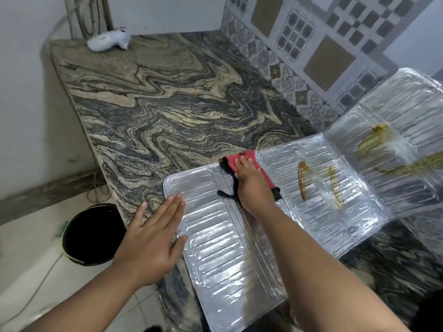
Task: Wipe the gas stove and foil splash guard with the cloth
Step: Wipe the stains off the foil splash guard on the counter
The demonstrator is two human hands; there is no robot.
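A: Where is the foil splash guard (223, 240)?

B: It lies unfolded on the marbled stone surface (167, 104), its near panel flat at the near left, the middle panels running right, and the far right panel tilted up toward the patterned wall tiles (299, 39).

A: And the cloth (249, 161)?

B: Red with a black edge, pressed onto the foil at the far edge of the guard, near the fold between the first and second panels. The right hand (254, 185) lies on top of it, fingers (244, 161) stretched forward and flat on the cloth rather than curled around it.

A: The left hand (153, 238)?

B: Open, palm down, fingers spread and straight, resting on the left edge of the near panel, partly on the stone. It holds nothing.

A: Any dirt?

B: Brown-yellow streaks (304, 180) on the middle panel to the right of the cloth, and larger smears (374, 142) on the raised right panel.

A: Anything else around?

B: A black bucket (91, 233) on the floor at the left, below the surface, and a white object (109, 40) at the far left corner; I cannot tell what it is.
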